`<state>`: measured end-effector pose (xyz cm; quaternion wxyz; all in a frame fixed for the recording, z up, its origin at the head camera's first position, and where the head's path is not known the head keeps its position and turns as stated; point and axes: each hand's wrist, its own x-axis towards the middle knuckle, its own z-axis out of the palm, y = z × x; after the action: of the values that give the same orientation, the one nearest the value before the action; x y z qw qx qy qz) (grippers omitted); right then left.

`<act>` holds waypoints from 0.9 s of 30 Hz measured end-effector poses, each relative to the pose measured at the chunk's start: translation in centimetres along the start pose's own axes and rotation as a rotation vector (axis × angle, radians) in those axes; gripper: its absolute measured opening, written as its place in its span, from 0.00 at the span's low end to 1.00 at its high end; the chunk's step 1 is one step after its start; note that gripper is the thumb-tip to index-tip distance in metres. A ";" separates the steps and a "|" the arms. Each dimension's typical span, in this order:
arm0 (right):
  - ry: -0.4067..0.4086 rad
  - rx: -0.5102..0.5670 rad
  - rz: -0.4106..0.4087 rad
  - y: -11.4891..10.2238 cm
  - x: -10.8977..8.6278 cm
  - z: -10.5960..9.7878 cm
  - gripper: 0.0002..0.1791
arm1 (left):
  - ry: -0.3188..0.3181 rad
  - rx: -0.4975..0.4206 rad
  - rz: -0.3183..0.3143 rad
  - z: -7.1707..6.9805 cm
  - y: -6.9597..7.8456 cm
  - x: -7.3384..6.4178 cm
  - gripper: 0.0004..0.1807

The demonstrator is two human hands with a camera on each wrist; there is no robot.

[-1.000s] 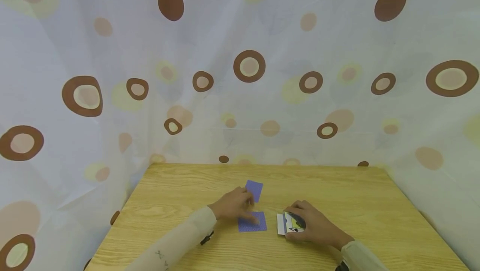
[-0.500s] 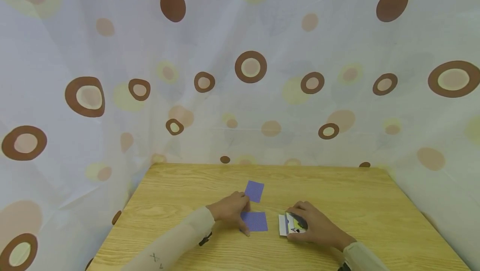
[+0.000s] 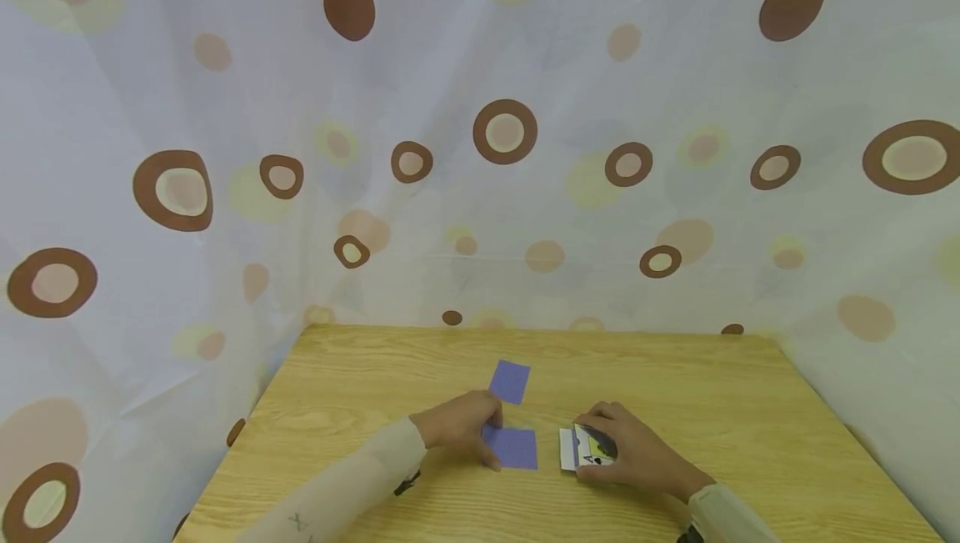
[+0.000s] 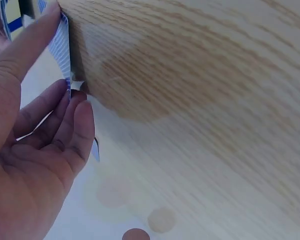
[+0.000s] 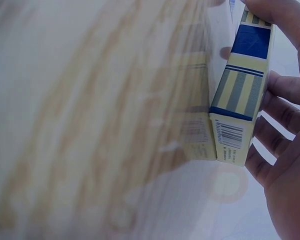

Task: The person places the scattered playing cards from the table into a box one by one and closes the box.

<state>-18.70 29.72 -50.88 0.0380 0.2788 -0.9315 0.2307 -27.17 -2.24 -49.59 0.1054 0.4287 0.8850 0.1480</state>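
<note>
Near the middle of the table, my left hand (image 3: 459,424) grips a blue-backed playing card (image 3: 519,449) at its left end. The left wrist view shows this card (image 4: 63,50) edge-on, between the thumb and the fingertips. Beyond that hand lies another blue-backed playing card (image 3: 510,382), slightly turned. To the right, my right hand (image 3: 639,453) holds a playing card box (image 3: 592,448) by its two sides, its white flap (image 3: 567,449) open toward the left hand. An A and a black suit mark show on the box's face. In the right wrist view, the box's barcode end (image 5: 231,140) is visible.
The wood-grain tabletop (image 3: 360,368) has a glossy surface that reflects the box. A pale curtain (image 3: 450,193) with brown and yellow dots surrounds the table at the back and both sides.
My left hand has moved slightly left and its thumb has drawn back from over the near card to that card's left end. The right hand keeps holding the box in place.
</note>
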 end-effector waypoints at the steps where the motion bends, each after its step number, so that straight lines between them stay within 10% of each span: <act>1: 0.000 0.001 0.001 0.0 0.0 0.0 0.42 | -0.005 0.013 0.009 0.0 0.0 -0.1 0.31; 27: -0.011 0.020 0.023 0.4 0.2 0.1 0.40 | -0.003 0.039 0.125 -0.5 -0.2 -1.9 0.33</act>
<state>-19.10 29.87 -51.13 0.0274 0.2697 -0.9324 0.2390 -26.27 -3.94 -49.03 0.0887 0.4854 0.8590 0.1364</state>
